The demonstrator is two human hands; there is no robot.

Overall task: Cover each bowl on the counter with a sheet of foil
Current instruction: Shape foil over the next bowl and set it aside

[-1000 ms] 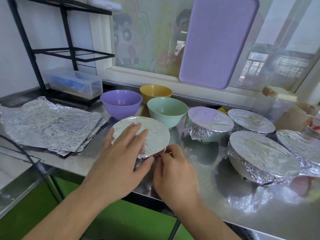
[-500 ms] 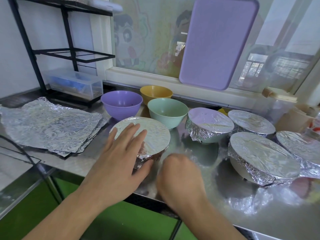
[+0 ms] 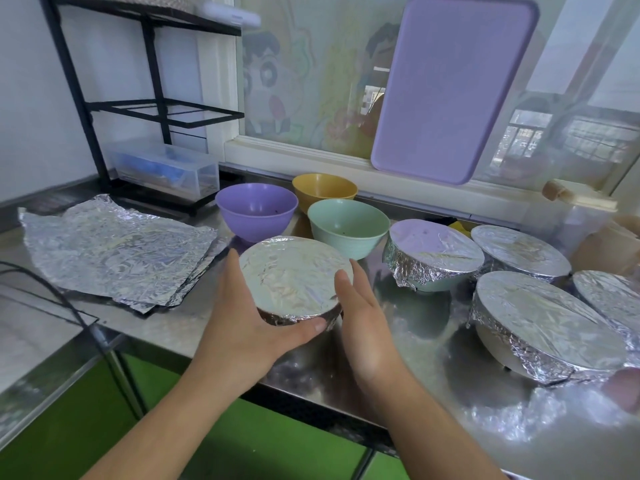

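A foil-covered bowl (image 3: 291, 282) stands near the front of the steel counter (image 3: 433, 344). My left hand (image 3: 239, 327) cups its left and front side, thumb curled along the foil rim. My right hand (image 3: 367, 327) lies against its right side with the fingers straight. Behind it stand three uncovered bowls: purple (image 3: 256, 209), yellow (image 3: 323, 188) and green (image 3: 348, 223). To the right are several more foil-covered bowls, the nearest two at the middle (image 3: 433, 251) and the front right (image 3: 543, 320). A stack of foil sheets (image 3: 114, 247) lies flat on the left.
A black rack (image 3: 156, 112) with a clear plastic box (image 3: 166, 169) stands at the back left. A purple cutting board (image 3: 450, 88) leans on the window. Plastic containers (image 3: 581, 216) crowd the far right. The counter's front edge runs just below my wrists.
My left hand slid off the foil top to cup the bowl's left and front side. My right hand opened and moved from the front rim to the bowl's right side.
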